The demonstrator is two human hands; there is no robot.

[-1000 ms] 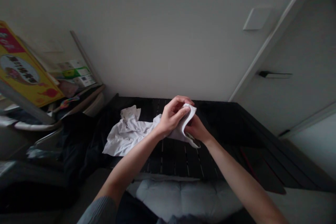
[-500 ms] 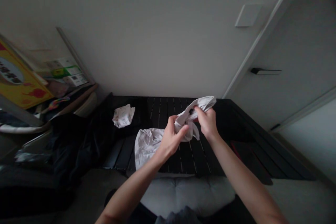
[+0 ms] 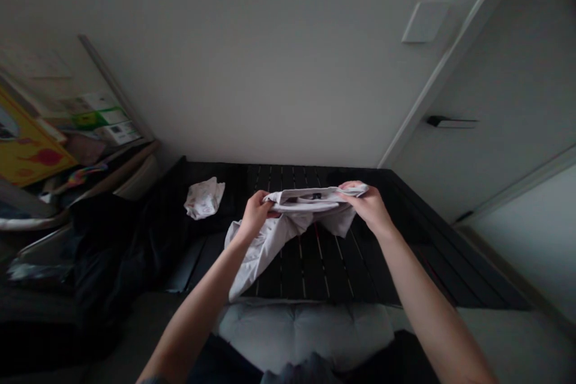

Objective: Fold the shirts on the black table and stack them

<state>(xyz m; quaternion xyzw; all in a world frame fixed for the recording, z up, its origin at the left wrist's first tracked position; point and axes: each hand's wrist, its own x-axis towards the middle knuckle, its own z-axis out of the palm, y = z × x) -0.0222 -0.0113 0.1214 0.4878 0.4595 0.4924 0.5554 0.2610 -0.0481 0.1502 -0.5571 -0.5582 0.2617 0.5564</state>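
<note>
A pair of pale pants (image 3: 288,231) hangs between my two hands, its waistband stretched nearly level and a dark label showing inside. My left hand (image 3: 256,214) is closed on the left end of the waistband, its fingertips partly hidden by the cloth. At the other end my right hand (image 3: 366,207) pinches the band between thumb and fingers. One leg trails down to the left across the black slatted surface (image 3: 315,270); the other drapes below the right side. Left of my hands lies a small crumpled, printed pale cloth (image 3: 204,198), untouched.
Dark fabric (image 3: 130,252) is heaped at the left, beside a shelf-like holder with a yellow box (image 3: 33,147) and small cartons. A grey tufted cushion (image 3: 306,333) is at the near edge. Behind stand a wall (image 3: 270,72) and a door with a handle (image 3: 452,122).
My hands have moved apart, and the bunched pants are now spread along the waistband. My left hand has gone left, and the view has shifted slightly.
</note>
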